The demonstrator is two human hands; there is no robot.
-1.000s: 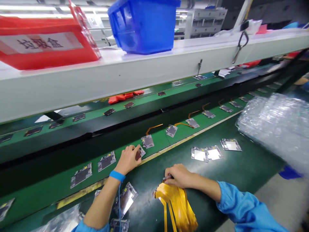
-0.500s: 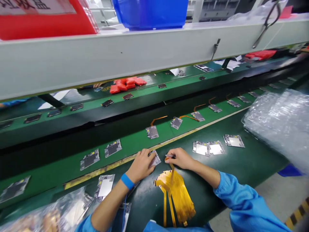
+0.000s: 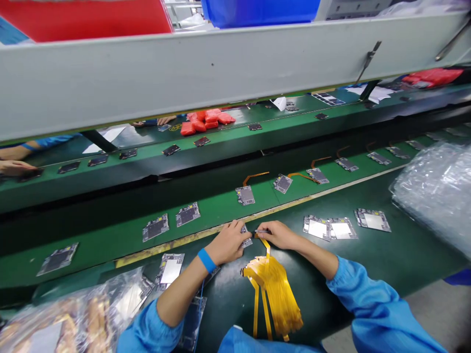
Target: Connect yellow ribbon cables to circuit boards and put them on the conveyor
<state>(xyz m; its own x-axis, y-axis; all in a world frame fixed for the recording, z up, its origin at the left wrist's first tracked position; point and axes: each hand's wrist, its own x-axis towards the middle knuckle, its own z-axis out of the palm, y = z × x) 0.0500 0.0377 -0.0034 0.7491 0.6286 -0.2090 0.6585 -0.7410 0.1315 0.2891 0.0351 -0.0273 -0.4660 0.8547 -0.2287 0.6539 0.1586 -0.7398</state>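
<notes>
My left hand, with a blue band on the wrist, grips a small circuit board against the green bench; its fingers cover most of the board. Right beside it, my right hand pinches the end of an orange flat flex cable at the board's edge. A small grey piece shows at those fingertips, too small to name. Whether cable and board touch is hidden. Below the hands lies a fanned pile of flex cables, with a couple of strips hanging apart on its left.
Boards, some with cables, lie along the green conveyor. Several boards with white patches are on the bench at right, near clear plastic bags. A bag of parts lies front left. A white shelf beam crosses above; a co-worker's hand is far left.
The camera view has shifted, so the scene sits further right. My right hand has brought the cable end closer to the board and my left fingers. A co-worker's hand has come into view at left.
</notes>
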